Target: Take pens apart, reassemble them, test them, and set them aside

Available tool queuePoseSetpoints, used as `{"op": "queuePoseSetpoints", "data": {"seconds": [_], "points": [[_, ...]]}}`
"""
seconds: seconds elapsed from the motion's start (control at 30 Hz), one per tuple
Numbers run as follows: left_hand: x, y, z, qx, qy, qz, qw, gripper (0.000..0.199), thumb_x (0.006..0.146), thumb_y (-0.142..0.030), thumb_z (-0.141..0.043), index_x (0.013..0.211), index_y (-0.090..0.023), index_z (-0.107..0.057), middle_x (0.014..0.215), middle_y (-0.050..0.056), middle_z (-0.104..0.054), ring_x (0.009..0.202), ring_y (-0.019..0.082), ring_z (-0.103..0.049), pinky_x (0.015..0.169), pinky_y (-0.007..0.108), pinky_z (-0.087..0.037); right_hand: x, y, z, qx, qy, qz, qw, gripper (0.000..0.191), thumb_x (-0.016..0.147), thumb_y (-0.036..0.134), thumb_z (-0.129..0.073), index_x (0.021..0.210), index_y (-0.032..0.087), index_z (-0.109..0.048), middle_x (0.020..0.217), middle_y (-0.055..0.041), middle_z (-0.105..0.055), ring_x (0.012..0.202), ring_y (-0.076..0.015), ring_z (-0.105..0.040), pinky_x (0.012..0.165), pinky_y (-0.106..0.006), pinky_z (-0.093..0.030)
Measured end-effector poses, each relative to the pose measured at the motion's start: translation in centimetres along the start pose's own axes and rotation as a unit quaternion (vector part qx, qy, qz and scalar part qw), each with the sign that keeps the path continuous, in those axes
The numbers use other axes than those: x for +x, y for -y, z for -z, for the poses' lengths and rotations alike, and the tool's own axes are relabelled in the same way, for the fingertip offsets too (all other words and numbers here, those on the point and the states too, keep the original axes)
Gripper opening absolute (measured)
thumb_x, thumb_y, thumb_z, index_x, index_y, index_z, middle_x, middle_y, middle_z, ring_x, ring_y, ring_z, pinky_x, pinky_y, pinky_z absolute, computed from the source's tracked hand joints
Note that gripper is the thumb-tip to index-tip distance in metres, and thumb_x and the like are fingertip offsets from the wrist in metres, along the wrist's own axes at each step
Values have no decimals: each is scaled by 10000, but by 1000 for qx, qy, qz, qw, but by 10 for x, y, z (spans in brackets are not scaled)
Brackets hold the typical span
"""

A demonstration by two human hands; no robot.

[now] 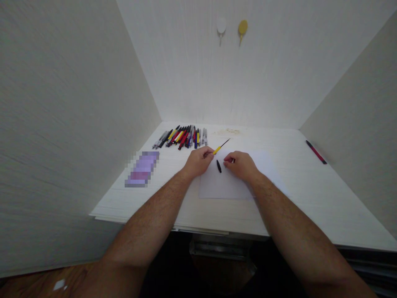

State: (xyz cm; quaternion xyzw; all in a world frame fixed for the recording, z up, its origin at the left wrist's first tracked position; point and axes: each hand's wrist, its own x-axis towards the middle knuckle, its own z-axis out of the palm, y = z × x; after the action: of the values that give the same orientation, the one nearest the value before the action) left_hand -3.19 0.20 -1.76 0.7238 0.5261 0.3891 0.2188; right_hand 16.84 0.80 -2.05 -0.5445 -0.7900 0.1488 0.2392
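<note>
My left hand (pixel 200 160) is closed on a yellow pen barrel (pixel 217 150), from whose far end a thin dark refill sticks out, pointing up and right. On the white sheet of paper (pixel 229 188) between my hands lies a black cone-shaped pen tip (pixel 218 166), apart from the barrel. To its right, my right hand (pixel 242 164) has thumb and fingers pinched together above the paper. Whatever those fingers hold, if anything, is too small to make out.
Many pens (pixel 182 136) in several colours lie in a row at the back left. A blurred purple item (pixel 142 169) rests at the left. One red and black pen (pixel 316 152) lies by the right wall. Two hooks, white (pixel 221 27) and yellow (pixel 242 28), hang on the back wall.
</note>
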Motion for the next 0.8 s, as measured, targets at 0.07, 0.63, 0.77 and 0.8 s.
{"op": "queuePoseSetpoints", "data": {"seconds": [0.07,0.63,0.77,0.8], "points": [[0,-1,0,-4,-1,3,1000,157,814,-269,-550,860,-182,-673,728,-6,-649,650,127,-542,616,252,-422,0,1,0,-20,10,1,1000,179,771,330,-636,901,252,-730,890,-33,-711,767,-178,-611,680,-305,-442],[1,-6,-1,20,7,0,1000,160,817,-238,-550,876,-174,-685,755,3,-671,664,120,-555,643,245,-433,-1,5,5,-94,49,-37,994,214,811,323,-567,934,236,-718,937,-39,-721,824,-179,-627,708,-283,-429],[0,-5,-1,24,7,-6,1000,160,819,-245,-547,867,-176,-683,749,1,-670,661,121,-557,637,245,-429,-1,7,6,-103,52,-48,992,215,799,295,-564,937,236,-718,914,-32,-731,808,-183,-631,693,-285,-426],[0,-4,-1,26,7,-5,1000,161,819,-249,-547,866,-176,-683,748,2,-670,663,123,-559,635,245,-429,-1,8,6,-106,55,-48,992,222,798,293,-565,948,237,-718,921,-33,-731,811,-184,-632,695,-285,-426]]}}
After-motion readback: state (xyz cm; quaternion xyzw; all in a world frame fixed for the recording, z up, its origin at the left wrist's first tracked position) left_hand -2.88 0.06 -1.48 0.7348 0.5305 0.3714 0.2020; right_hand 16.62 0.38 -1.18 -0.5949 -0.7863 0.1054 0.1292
